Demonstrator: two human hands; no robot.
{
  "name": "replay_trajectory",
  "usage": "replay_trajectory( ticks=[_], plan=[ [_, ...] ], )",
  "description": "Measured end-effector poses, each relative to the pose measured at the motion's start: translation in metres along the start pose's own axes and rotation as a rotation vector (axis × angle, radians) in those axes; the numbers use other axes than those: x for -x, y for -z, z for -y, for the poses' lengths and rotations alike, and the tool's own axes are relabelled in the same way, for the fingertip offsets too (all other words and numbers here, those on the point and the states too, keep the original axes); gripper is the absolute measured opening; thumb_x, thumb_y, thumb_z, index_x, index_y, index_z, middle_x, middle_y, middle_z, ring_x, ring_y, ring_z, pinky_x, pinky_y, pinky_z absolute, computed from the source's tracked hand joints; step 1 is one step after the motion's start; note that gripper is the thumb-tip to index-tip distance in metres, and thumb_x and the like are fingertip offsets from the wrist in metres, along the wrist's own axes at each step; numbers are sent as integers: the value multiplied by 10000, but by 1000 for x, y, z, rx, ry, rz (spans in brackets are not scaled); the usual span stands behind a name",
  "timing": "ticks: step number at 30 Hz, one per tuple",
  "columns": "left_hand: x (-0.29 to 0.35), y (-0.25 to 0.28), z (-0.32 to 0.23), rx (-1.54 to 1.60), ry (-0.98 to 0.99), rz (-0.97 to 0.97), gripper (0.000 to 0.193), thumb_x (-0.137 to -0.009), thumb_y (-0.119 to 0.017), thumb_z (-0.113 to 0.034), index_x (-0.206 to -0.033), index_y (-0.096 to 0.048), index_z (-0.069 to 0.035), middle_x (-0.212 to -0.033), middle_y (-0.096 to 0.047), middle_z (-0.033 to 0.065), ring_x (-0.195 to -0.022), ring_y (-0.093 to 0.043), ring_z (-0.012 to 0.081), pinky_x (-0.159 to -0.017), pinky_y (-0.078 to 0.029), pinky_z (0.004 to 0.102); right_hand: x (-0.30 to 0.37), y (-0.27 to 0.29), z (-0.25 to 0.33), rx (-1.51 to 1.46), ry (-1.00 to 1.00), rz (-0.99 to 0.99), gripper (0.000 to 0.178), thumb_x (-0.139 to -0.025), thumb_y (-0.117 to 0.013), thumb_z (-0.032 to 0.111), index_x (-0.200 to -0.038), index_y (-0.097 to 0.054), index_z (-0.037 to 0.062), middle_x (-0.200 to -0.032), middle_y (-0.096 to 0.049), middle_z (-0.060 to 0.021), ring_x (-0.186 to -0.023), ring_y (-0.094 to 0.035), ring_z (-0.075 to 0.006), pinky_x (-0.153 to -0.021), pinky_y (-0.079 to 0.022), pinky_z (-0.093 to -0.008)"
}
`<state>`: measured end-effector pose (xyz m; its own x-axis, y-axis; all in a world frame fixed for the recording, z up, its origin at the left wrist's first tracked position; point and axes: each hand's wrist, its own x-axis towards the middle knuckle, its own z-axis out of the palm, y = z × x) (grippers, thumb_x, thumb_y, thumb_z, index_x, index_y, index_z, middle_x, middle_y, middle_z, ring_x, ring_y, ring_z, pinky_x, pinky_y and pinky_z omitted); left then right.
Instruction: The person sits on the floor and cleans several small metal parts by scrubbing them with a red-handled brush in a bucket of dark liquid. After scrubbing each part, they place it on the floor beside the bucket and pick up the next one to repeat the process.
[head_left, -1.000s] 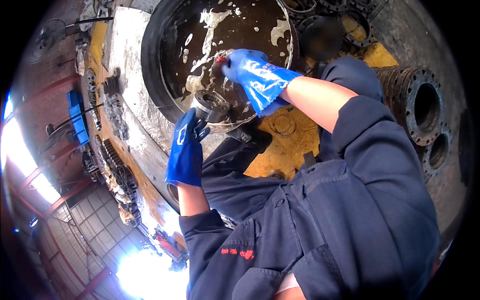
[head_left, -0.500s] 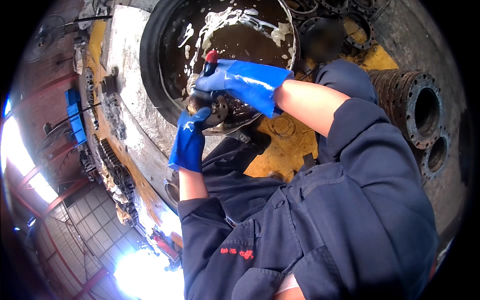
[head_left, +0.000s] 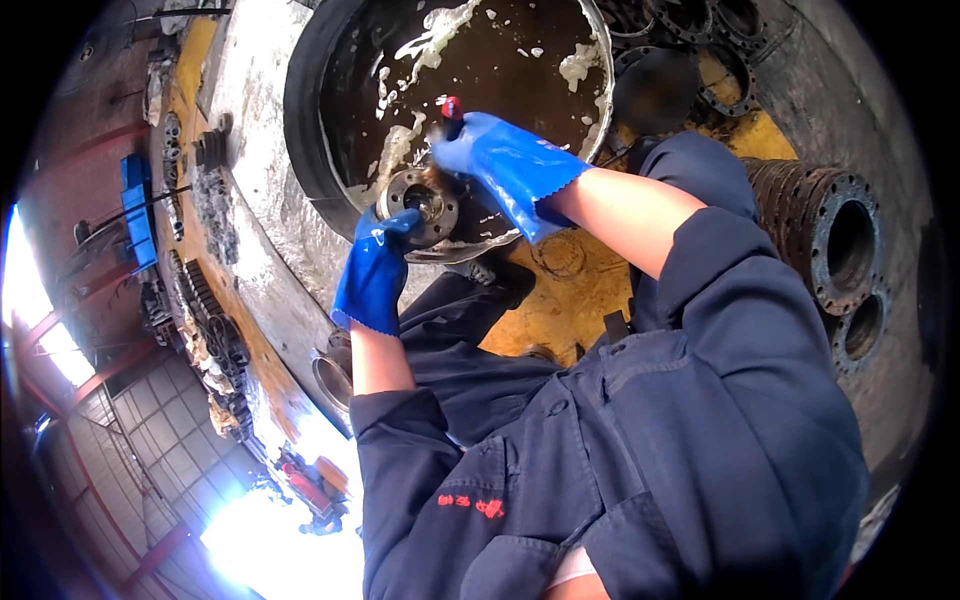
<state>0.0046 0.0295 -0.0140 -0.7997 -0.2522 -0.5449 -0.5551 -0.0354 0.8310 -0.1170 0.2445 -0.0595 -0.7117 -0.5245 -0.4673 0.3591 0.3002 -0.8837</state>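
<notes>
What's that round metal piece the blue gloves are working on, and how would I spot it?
Find the big black tub of dark, foamy liquid at the top. At its near rim the left hand grips a small grey metal flange, a ring with bolt holes, while the right hand holds a red-tipped brush to it. Unlike the big rusty flanges stacked on the right, it is small, wet and pale.

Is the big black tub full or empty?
Not empty, not brim-full: the tub holds dark liquid with white foam, and the inner wall shows above it. Depth cannot be told.

Blue rubber glove on left hand (head_left: 375, 275), another on right hand (head_left: 505, 165), navy coverall sleeves, red chest stitching
</notes>
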Motion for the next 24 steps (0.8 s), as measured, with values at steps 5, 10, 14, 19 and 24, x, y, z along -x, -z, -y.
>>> replay_trajectory(
  ticks=[5,10,14,19,24],
  plan=[
    [-12,20,15,45,-18,60,453,-955,-698,-168,-1351,-599,31,-1135,-711,107,-1000,-689,213,-934,-541,332,-5,4,-7,107,-154,-138,388,-869,-649,349,-1041,-744,14,-909,-740,-186,-841,-709,-299,-806,-541,-400],
    [-1,-10,-9,223,24,69,447,-979,-689,-210,-1344,-600,33,-1142,-708,106,-1001,-689,214,-929,-540,332,35,0,-7,-38,392,10,298,-1017,-537,288,-1058,-714,52,-974,-709,-168,-933,-651,-254,-900,-495,-381],
    [2,-21,-20,312,48,70,447,-997,-682,-243,-1338,-602,36,-1147,-706,105,-1001,-688,215,-925,-540,333,26,-23,-2,-593,179,214,430,-1013,-626,436,-1171,-756,57,-1024,-747,-41,-904,-663,-114,-822,-507,-283],
    [8,-18,-16,329,40,36,453,-1020,-673,-284,-1331,-603,39,-1153,-704,104,-1002,-687,217,-920,-540,333,78,1,6,-127,130,220,417,-930,-674,405,-1096,-760,33,-966,-746,-124,-929,-672,-178,-872,-510,-329],
    [5,-16,-6,119,-72,-24,505,-1069,-627,-398,-1310,-610,46,-1182,-694,101,-1004,-675,196,-904,-540,326,43,-20,-1,446,148,-107,348,-905,-678,371,-1107,-761,100,-1057,-775,-135,-1013,-744,-309,-910,-578,-413]
  ],
)
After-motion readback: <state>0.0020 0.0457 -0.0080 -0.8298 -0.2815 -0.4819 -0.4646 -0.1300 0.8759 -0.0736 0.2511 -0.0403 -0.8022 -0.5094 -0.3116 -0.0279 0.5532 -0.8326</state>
